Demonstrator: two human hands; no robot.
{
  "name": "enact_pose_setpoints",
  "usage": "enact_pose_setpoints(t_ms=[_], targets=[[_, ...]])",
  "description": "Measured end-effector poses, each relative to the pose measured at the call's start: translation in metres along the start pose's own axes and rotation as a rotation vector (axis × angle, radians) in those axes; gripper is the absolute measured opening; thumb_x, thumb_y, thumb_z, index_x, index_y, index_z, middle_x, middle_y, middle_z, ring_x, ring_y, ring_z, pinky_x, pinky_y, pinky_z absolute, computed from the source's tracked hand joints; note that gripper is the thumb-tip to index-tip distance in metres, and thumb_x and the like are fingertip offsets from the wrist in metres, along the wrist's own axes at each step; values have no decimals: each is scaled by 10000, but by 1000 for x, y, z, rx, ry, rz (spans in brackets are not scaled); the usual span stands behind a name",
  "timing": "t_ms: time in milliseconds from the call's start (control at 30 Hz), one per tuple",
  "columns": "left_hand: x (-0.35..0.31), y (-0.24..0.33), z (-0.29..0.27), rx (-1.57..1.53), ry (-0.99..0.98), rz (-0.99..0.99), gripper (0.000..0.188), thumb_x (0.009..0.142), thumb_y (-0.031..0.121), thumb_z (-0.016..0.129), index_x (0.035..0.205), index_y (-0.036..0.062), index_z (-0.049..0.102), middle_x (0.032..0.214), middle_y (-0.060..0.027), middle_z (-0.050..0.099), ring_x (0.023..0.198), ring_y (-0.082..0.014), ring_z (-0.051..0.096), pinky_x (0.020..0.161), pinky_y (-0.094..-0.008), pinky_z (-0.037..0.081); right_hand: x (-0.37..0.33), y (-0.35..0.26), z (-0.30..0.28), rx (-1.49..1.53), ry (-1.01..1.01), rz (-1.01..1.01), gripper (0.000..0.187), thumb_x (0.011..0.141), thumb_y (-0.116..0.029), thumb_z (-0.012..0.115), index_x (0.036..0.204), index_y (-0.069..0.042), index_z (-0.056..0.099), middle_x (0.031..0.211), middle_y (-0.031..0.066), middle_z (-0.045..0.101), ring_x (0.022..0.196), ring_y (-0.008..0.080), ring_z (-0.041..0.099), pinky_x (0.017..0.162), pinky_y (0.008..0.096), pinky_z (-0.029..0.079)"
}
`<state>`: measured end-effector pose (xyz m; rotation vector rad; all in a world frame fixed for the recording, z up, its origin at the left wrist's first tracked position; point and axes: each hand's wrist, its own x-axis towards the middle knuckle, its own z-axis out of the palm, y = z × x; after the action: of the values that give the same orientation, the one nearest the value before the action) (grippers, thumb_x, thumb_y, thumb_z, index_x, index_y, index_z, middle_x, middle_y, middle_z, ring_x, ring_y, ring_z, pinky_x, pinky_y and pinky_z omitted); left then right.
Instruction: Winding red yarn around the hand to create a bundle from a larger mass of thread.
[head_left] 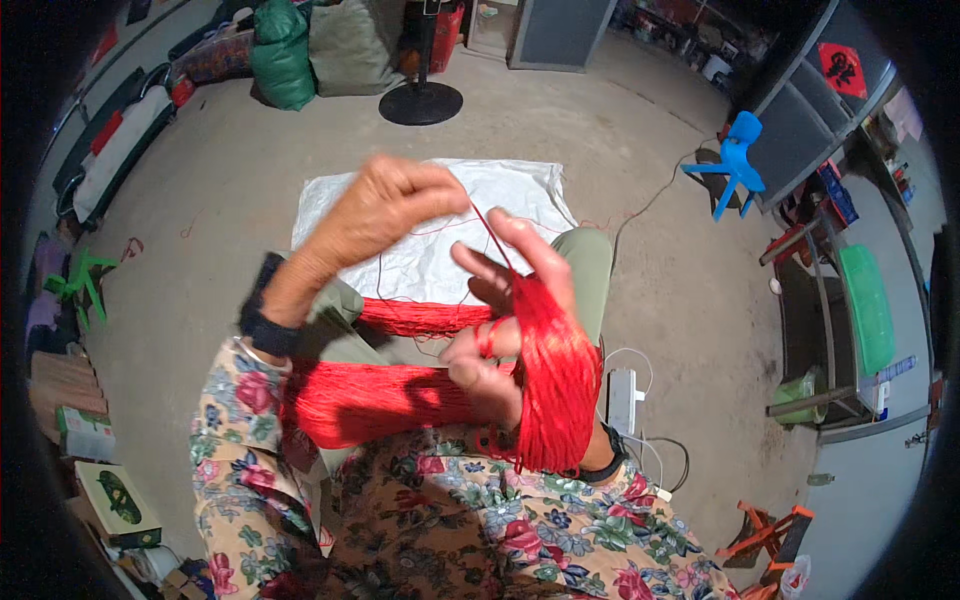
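Thumb and fingers of my left hand (385,210) are pinched together on a thin red cord (492,232), left of centre and above my lap. The cord runs tight and slanting to my right hand (490,350). Around that hand hangs a thick red skein (562,385), spread over its back and down to the wrist. The right fingers are curved and spread apart, with a strand around one of them. More red strands (385,400) lie in a bundle across my lap, and another red bundle (425,318) stretches between my knees.
A white sheet (430,190) lies on the floor before my knees. A black stand base (420,104) and stuffed sacks (285,55) are at the back. A blue chair (738,165) stands far right; a white power strip (622,400) with cables is beside my right leg.
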<state>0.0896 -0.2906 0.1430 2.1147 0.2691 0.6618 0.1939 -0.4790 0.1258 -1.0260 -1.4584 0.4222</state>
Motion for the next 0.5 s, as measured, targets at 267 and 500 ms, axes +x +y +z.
enact_pose_setpoints(t_ms=[267,500], targets=[[-63,-21,120,51,-311,20,126,818,116,522,827,30,614,770,-170,646,747,-342,648,624,-457,489,32,48,-4,280,281,60,173,844,-170,649,872,1,656,1433,221,313,1221,389,487,951,439,456],[-64,50,76,365,-622,235,110,793,159,608,869,79,618,711,-84,597,647,-246,621,541,-345,482,41,127,1,-296,351,-1,627,739,3,654,1315,-50,411,729,24,599,1068,238,585,885,374,466]])
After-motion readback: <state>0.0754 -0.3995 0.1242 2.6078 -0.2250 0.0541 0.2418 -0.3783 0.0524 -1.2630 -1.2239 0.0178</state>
